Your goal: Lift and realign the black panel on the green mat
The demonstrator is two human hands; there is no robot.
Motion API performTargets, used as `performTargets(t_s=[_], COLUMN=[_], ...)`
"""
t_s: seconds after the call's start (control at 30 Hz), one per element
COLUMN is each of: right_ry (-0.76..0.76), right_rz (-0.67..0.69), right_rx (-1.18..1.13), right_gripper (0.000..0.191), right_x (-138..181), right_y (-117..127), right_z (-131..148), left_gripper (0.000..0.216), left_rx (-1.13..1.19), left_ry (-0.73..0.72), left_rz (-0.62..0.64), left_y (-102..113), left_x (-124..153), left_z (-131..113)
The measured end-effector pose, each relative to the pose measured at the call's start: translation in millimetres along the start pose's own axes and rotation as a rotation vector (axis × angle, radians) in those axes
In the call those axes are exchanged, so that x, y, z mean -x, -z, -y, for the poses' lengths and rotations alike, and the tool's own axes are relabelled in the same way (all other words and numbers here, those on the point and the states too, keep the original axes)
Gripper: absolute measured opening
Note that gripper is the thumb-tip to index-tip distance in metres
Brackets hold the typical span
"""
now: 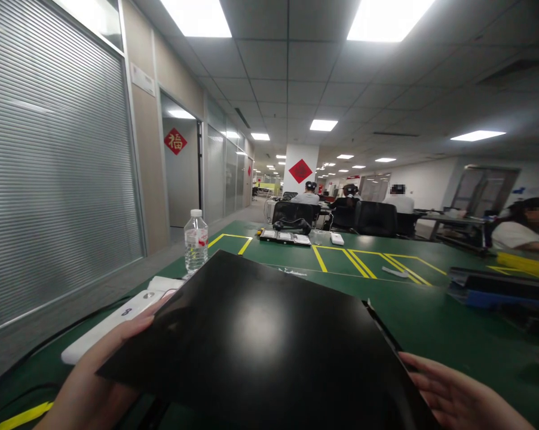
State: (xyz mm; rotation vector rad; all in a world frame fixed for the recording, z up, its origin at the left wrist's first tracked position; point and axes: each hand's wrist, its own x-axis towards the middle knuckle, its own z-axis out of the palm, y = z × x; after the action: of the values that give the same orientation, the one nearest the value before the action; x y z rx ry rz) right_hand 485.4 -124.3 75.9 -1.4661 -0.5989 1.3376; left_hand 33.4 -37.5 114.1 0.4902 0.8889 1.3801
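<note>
A large flat black panel (256,334) is held tilted above the green table (431,310), filling the lower middle of the view. My left hand (103,370) grips its left edge, fingers curled under the panel and thumb side showing. My right hand (453,394) is at the panel's right edge, fingers stretched along it and touching it. A second dark sheet edge (381,325) shows just beneath the panel on the right.
A water bottle (196,240) stands at the left, near a white flat device (117,322). Trays (285,237) lie farther back. Blue and black stacked items (498,289) sit at the right. Several people sit at desks behind; a wall runs on the left.
</note>
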Motion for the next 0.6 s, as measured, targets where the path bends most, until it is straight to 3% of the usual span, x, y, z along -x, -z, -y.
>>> performTargets(t_s=[0.17, 0.43, 0.6], right_ry=[0.028, 0.113, 0.158], right_rz=[-0.145, -0.259, -0.295], right_rx=[0.035, 0.134, 0.21], right_gripper=[0.047, 0.057, 0.05], right_x=[2, -3, -2], right_y=[-8, -10, -9], right_z=[6, -2, 0], left_gripper=[0.049, 0.049, 0.046], left_rx=[-0.035, -0.139, -0.117], left_ry=[0.019, 0.023, 0.057], left_rz=[0.035, 0.125, 0.17], left_y=[4, 21, 16], left_x=[-3, -15, -14], left_z=[0, 8, 13])
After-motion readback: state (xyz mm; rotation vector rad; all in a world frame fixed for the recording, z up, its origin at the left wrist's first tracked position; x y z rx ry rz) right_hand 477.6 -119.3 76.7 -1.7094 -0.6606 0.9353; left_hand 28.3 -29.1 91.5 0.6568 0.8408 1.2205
